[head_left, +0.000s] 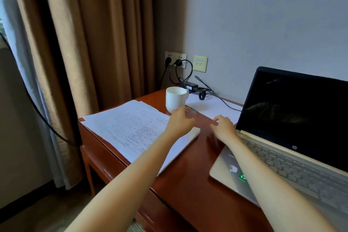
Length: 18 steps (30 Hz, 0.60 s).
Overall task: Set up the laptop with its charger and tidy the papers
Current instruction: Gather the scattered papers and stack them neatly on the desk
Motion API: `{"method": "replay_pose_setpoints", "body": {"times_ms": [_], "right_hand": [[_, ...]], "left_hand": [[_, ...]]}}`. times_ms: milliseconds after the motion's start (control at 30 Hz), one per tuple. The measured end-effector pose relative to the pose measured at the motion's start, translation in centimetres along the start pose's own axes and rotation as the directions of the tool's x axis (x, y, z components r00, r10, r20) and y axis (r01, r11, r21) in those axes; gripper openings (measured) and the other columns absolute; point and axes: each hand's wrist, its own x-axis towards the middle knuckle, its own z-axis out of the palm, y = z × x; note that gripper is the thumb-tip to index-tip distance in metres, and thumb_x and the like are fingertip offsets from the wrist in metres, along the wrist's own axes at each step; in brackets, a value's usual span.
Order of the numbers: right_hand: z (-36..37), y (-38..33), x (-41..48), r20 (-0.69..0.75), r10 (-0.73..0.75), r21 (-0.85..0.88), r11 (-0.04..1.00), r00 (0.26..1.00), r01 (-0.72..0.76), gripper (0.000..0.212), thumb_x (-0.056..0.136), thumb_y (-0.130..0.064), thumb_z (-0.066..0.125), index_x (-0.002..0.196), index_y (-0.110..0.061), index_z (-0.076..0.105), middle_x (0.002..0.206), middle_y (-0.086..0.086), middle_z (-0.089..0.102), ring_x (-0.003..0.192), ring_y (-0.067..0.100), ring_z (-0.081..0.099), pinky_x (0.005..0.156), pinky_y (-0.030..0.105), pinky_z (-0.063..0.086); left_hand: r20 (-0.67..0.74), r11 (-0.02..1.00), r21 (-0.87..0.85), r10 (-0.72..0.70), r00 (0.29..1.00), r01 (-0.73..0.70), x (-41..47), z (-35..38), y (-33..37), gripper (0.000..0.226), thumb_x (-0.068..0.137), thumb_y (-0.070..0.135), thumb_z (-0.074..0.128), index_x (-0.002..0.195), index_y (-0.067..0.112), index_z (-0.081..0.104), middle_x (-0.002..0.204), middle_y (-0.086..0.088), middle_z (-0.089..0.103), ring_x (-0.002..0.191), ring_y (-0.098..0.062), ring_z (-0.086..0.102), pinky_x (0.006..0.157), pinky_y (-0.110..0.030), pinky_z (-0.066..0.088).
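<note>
Reaching over the desk (188, 175), the left hand (179, 121) and right hand (224, 128) hover, fingers (182, 110) loosely bent and empty, between the paper stack (131, 128) and the open laptop (282, 156); the charger brick (191, 85) lies near the wall.

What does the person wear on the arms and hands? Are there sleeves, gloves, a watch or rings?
Nothing worn is visible. The left forearm and right forearm are bare to the picture's edge: no sleeves, watch or bracelet. The left hand and right hand have no gloves. The fingers are slightly blurred, so a thin ring cannot be excluded.
</note>
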Motion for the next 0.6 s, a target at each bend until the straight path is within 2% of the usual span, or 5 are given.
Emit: {"method": "replay_pose_setpoints", "body": {"times_ms": [200, 333, 400, 500, 600], "right_hand": [[0.2, 0.5, 2.3, 0.134, -0.082, -0.342, 0.932, 0.988, 0.124, 0.047, 0.098, -0.036, 0.038, 0.137, -0.008, 0.038, 0.137, 0.017, 0.037, 0.129, 0.033, 0.033, 0.101, 0.040, 0.035], [0.3, 0.9, 4.4, 0.184, -0.039, -0.495, 0.859, 0.982, 0.127, 0.051, 0.099, -0.040, 0.032, 0.140, -0.008, 0.031, 0.148, 0.021, 0.021, 0.135, 0.038, 0.024, 0.105, 0.044, 0.031], [0.1, 1.2, 5.6, 0.215, 0.000, -0.490, 0.865, 0.977, 0.108, 0.052, 0.100, -0.042, 0.030, 0.140, -0.009, 0.031, 0.146, 0.020, 0.027, 0.132, 0.038, 0.031, 0.103, 0.043, 0.034], [-0.6, 1.3, 7.7, 0.249, 0.034, -0.476, 0.874, 0.968, 0.092, 0.049, 0.099, -0.043, 0.033, 0.131, -0.006, 0.041, 0.134, 0.017, 0.046, 0.122, 0.033, 0.045, 0.095, 0.039, 0.039], [-1.0, 1.4, 9.3, 0.268, 0.037, -0.491, 0.865, 0.963, 0.103, 0.033, 0.098, -0.036, 0.039, 0.111, -0.008, 0.051, 0.125, 0.017, 0.053, 0.110, 0.033, 0.052, 0.084, 0.036, 0.041]], "left_hand": [[0.132, 0.990, -0.118, -0.066, 0.989, 0.082, 3.1, 2.8, 0.9, 0.043, 0.088, 0.004, 0.047, 0.131, 0.007, 0.047, 0.132, -0.012, 0.053, 0.120, -0.025, 0.051, 0.099, -0.032, 0.044], [0.171, 0.996, -0.068, -0.039, 0.985, 0.051, 5.2, 4.3, 0.6, 0.042, 0.087, 0.003, 0.044, 0.128, 0.007, 0.049, 0.126, -0.014, 0.054, 0.113, -0.029, 0.054, 0.093, -0.032, 0.047], [0.174, 0.988, -0.132, -0.055, 0.983, 0.078, 6.2, 5.1, 0.1, 0.040, 0.086, 0.003, 0.044, 0.126, 0.007, 0.050, 0.121, -0.014, 0.056, 0.107, -0.034, 0.058, 0.091, -0.039, 0.050], [0.127, 0.938, -0.298, -0.145, 0.981, 0.177, 7.7, 6.3, -1.2, 0.038, 0.083, 0.000, 0.042, 0.118, 0.008, 0.055, 0.099, -0.013, 0.059, 0.078, -0.027, 0.060, 0.071, -0.033, 0.051], [0.127, 0.799, -0.535, -0.244, 0.961, 0.274, 8.1, 7.1, -2.4, 0.028, 0.086, -0.006, 0.039, 0.102, 0.011, 0.054, 0.077, -0.013, 0.055, 0.052, -0.016, 0.048, 0.048, -0.027, 0.045]]}}
